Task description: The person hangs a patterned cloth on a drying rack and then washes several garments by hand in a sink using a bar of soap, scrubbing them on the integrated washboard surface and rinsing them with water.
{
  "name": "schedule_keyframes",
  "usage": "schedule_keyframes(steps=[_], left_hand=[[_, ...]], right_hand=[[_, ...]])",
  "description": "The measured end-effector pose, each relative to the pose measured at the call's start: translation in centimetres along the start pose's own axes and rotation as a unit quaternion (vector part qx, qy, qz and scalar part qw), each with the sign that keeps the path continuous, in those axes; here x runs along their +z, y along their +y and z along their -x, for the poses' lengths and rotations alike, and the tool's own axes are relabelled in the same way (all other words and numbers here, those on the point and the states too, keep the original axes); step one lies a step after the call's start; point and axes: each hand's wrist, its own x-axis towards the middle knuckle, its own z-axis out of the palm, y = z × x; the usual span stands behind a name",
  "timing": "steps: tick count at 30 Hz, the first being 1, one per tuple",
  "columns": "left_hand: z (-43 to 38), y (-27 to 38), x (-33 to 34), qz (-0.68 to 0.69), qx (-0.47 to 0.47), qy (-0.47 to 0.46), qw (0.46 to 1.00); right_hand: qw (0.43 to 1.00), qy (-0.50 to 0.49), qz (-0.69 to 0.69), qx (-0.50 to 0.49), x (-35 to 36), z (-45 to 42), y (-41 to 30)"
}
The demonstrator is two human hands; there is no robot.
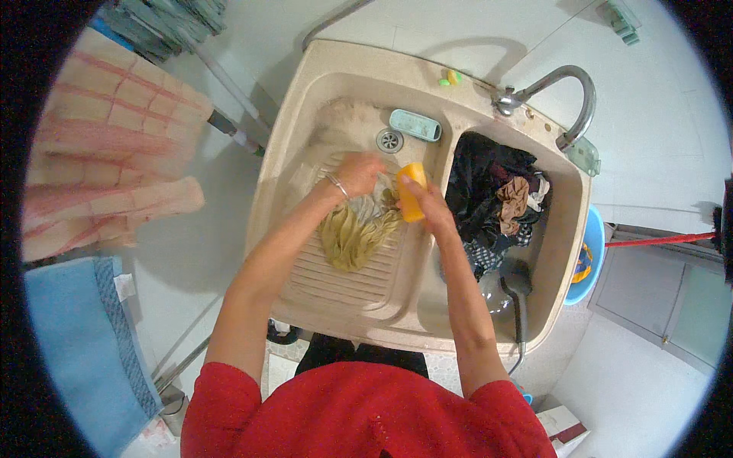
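An olive-yellow cloth garment with a pale, translucent part lies bunched on the ribbed washboard in the sink's left basin. My left hand, with a bracelet at the wrist, is closed on the pale part near its upper end. In my right hand is a yellow-orange bar, seemingly laundry soap, held upright just right of the cloth. Above the hands are the metal drain and a light blue oblong soap holder or brush body.
The right basin holds dark wet clothes, a brown cloth and a black shower head. A curved chrome faucet rises at the back right. A blue tub stands right of the sink; towels hang at left.
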Motion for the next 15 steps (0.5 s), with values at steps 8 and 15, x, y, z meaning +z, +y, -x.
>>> schedule_keyframes(steps=[8, 15], left_hand=[[4.7, 9.5, -16.2, 0.029, 0.142, 0.124, 0.982], [14.9, 12.0, -8.4, -0.024, 0.074, 0.096, 0.992]], right_hand=[[0.983, -0.094, -0.035, -0.154, 2.2, 12.8, -11.7], [0.991, -0.128, 0.002, -0.047, 4.3, 18.9, -4.3]])
